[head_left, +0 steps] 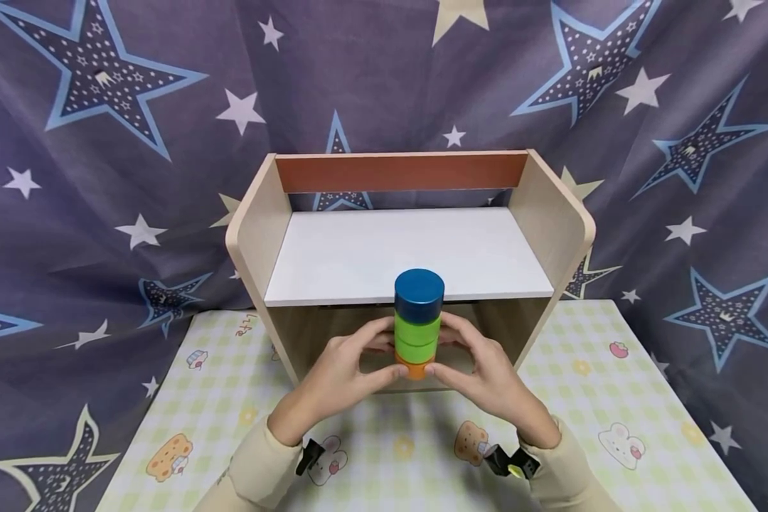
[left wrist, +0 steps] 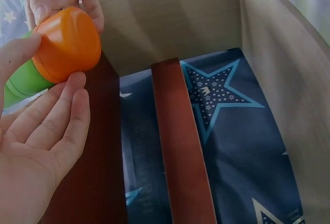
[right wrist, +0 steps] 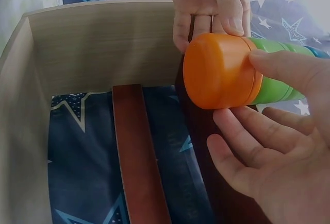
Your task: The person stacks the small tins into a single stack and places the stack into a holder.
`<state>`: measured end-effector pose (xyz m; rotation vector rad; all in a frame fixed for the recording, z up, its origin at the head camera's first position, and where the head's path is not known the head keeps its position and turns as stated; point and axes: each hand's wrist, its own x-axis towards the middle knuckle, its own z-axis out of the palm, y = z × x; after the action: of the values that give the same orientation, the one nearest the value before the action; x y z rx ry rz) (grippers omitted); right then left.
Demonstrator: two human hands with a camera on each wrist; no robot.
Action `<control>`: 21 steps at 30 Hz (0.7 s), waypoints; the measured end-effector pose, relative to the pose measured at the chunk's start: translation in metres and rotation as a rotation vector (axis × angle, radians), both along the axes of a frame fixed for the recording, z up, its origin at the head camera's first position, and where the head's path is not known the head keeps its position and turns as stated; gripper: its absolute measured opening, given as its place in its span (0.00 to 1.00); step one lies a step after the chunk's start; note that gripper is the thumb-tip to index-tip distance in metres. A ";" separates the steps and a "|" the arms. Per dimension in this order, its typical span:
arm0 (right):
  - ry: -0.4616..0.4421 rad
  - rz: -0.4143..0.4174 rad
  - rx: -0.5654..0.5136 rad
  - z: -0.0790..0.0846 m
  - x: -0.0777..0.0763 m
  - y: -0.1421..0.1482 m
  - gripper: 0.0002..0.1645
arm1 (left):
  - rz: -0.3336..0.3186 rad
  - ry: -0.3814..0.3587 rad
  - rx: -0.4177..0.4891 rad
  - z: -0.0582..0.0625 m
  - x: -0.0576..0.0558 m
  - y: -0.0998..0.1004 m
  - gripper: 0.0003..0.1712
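Observation:
An upright cylinder (head_left: 417,331) with a shiny blue top, ringed green middle and orange base is held between both hands in front of the shelf unit. My left hand (head_left: 352,363) grips its left side, thumb low at the orange base and fingers reaching behind. The right hand (head_left: 486,363) mirrors this on the other side. In the left wrist view the rounded orange end (left wrist: 72,44) faces the camera, with left fingertips right at its edge. The right wrist view shows the right thumb (right wrist: 281,67) lying along the seam between orange and green.
Behind the cylinder stands a wooden shelf unit (head_left: 246,238) with a white shelf board (head_left: 403,249), a brown back rail (head_left: 403,173) and an open lower compartment. It rests on a checked tablecloth (head_left: 217,398). A star-patterned curtain (head_left: 384,78) hangs behind and at both sides.

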<state>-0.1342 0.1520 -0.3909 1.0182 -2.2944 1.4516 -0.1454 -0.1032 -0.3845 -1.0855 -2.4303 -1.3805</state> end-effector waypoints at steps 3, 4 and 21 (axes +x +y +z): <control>0.005 -0.005 0.000 0.004 -0.001 0.000 0.45 | -0.009 0.002 0.006 0.004 -0.001 0.000 0.39; 0.009 -0.006 0.000 0.005 -0.001 0.000 0.46 | -0.012 0.008 0.006 0.005 -0.001 0.000 0.39; 0.028 0.027 -0.044 0.026 -0.001 -0.001 0.48 | -0.024 0.099 0.001 0.025 -0.002 -0.001 0.39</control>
<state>-0.1357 0.1507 -0.3651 1.0547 -2.2278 1.4813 -0.1473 -0.1046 -0.3599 -1.1579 -2.3544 -1.3027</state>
